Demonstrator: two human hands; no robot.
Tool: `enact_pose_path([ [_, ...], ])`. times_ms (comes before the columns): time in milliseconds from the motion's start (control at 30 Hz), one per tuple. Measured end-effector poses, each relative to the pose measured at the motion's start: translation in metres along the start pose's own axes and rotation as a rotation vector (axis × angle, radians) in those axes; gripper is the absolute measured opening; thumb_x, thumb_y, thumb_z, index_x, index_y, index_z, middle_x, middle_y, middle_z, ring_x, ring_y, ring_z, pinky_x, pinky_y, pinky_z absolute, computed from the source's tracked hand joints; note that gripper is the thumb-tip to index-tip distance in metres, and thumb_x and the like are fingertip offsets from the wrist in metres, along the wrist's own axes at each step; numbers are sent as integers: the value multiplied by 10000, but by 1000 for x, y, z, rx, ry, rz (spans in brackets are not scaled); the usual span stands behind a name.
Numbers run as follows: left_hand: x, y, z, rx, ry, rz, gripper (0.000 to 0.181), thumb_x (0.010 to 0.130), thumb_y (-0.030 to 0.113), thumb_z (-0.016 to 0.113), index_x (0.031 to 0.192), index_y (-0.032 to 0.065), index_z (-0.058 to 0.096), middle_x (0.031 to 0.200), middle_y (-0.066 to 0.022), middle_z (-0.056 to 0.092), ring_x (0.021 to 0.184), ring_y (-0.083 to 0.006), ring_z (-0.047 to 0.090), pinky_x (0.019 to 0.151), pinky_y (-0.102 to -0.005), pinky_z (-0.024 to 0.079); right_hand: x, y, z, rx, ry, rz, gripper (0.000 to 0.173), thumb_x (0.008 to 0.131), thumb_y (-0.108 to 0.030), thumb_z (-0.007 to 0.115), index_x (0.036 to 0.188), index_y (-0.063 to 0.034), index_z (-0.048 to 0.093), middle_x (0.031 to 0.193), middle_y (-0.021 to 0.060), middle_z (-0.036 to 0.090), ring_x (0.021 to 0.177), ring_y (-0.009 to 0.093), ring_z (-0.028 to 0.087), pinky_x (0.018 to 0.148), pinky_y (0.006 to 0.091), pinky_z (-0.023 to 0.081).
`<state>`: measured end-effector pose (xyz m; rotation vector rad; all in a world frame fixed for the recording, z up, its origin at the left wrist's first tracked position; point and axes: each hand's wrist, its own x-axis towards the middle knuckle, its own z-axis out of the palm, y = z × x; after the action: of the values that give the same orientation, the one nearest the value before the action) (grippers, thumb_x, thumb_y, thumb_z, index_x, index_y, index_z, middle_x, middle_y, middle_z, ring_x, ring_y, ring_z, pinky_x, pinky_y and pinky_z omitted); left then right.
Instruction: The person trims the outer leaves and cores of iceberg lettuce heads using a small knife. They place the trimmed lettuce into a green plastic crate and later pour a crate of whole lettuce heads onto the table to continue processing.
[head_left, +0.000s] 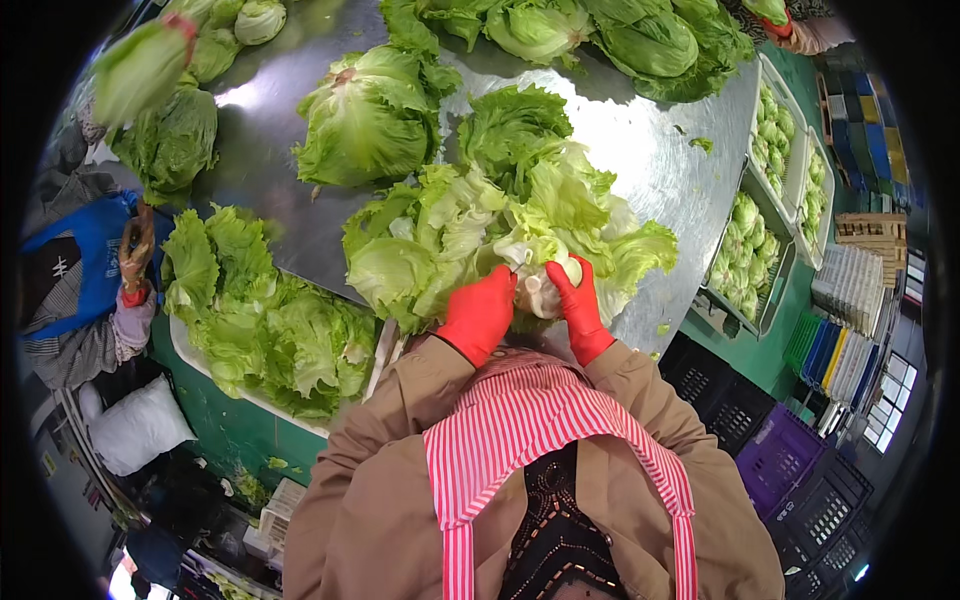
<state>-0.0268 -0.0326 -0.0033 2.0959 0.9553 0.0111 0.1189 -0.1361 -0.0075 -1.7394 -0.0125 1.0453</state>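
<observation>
Both of my hands wear red rubber gloves and meet at a trimmed lettuce head (540, 292) near the edge of a metal table (675, 180). The right one, my right hand (581, 300), grips the head's side with thumb and fingers. At its other side is my left hand (480, 311), fingers closed; a small thin dark thing shows at its fingertips, too small to name. Loose lettuce leaves (465, 225) spread around and beyond the hands. A whole leafy lettuce head (367, 116) lies farther off to the left.
More lettuce heads (540, 30) line the far side. A white bin of leaves (180, 337) stands at left, near a co-worker's hand (136, 251). Crates of trimmed lettuce (766, 330) stand at right, with a purple crate (780, 454) below. Another person's gloved hand (780, 28) shows at the upper right.
</observation>
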Motion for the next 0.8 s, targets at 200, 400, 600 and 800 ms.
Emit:
enact_pose_path([
  [200,27,-52,-7,-276,154,-210,238,993,282,520,964,53,576,795,-196,680,727,-410,656,654,-497,519,-10,-12,-25,56,-234,137,628,890,-366,727,1381,-106,434,1230,72,576,1093,177,567,894,329,498],
  [400,10,-6,-54,-558,167,299,511,843,122,759,1320,60,587,1113,-36,696,1133,-192,603,962,-326,484,-16,-36,-26,137,-399,98,644,926,-430,633,1445,-117,413,1339,69,545,1198,202,554,957,350,490],
  [600,9,-7,-59,-1240,233,-109,295,914,182,722,1174,60,652,894,-34,695,592,-128,590,530,-268,473,-27,-56,-26,361,-589,101,706,931,-446,602,1476,-53,386,1430,88,503,1302,228,499,1090,377,398],
  [800,37,-55,-82,-884,393,-204,298,926,251,715,1135,43,673,885,-3,699,647,-88,576,504,-237,424,-44,-85,-15,318,-644,-114,956,776,-532,747,1484,-37,337,1449,120,465,1334,243,463,1117,379,360],
])
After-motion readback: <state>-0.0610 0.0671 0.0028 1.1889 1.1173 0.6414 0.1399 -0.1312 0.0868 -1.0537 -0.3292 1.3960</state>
